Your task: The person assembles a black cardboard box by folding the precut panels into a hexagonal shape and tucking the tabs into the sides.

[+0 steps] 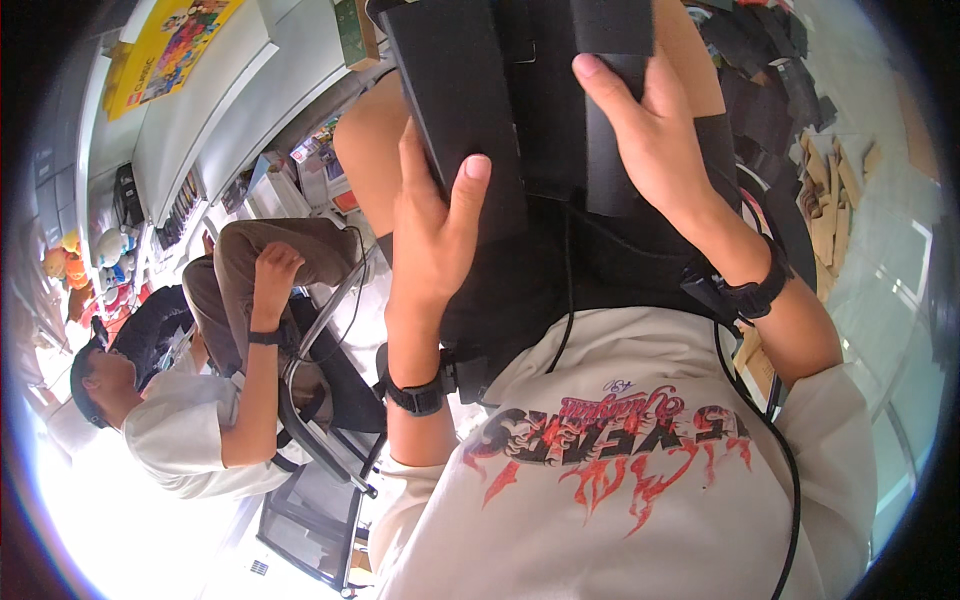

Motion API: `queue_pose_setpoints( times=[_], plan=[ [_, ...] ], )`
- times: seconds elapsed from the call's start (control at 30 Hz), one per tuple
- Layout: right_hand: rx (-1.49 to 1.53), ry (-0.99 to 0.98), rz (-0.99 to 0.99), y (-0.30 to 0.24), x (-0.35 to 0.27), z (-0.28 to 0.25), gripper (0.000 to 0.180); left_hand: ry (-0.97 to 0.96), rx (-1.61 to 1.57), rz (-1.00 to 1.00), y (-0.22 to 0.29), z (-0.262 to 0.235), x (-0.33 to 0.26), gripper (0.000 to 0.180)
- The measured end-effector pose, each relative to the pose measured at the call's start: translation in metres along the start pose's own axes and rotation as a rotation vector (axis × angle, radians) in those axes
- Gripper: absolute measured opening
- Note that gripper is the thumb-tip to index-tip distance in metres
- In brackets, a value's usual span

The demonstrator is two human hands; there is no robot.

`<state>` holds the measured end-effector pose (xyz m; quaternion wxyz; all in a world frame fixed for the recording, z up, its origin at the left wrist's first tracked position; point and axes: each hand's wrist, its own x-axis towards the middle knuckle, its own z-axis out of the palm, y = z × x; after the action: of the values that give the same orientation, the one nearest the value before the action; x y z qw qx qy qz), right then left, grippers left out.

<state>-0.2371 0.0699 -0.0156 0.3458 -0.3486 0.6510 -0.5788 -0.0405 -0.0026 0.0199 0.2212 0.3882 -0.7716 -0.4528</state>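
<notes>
A black cardboard piece (pixel 455 100) with raised, folded side panels lies over my bare thighs, its far end cut off by the top of the view. My left hand (pixel 435 225) closes round the near part of its left panel, thumb on top and fingers hidden beneath. On the other side, my right hand (pixel 655 145) grips the right panel, the thumb lying along its face and the other fingers out of sight behind it. Between the two panels the dark middle shows little detail.
Black flat pieces (pixel 770 80) are heaped at upper right, with brown cardboard pieces (pixel 828 195) below them. Another person (pixel 190 410) sits on a chair at left. Shelves (pixel 190 130) and a yellow box (pixel 165 55) stand at upper left. A black cable (pixel 790 480) hangs across my shirt.
</notes>
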Motion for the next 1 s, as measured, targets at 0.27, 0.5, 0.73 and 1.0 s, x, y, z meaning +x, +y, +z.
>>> queue_pose_setpoints(
  times=[0.27,0.5,0.73,1.0],
  plan=[
    [-0.093,-0.057,0.006,-0.005,-0.007,0.013,0.041,-0.098,0.132,-0.049,-0.006,-0.003,-0.001,0.065],
    [-0.042,-0.164,-0.007,-0.008,-0.007,0.008,0.051,-0.062,0.110,-0.046,-0.008,0.002,-0.003,0.091],
    [0.009,-0.140,-0.063,-0.009,-0.006,0.011,0.051,-0.065,0.159,0.003,-0.013,0.005,-0.003,0.097],
    [0.065,-0.246,-0.100,-0.011,-0.003,0.010,0.055,-0.044,0.231,0.000,-0.005,0.004,-0.005,0.101]
  ],
)
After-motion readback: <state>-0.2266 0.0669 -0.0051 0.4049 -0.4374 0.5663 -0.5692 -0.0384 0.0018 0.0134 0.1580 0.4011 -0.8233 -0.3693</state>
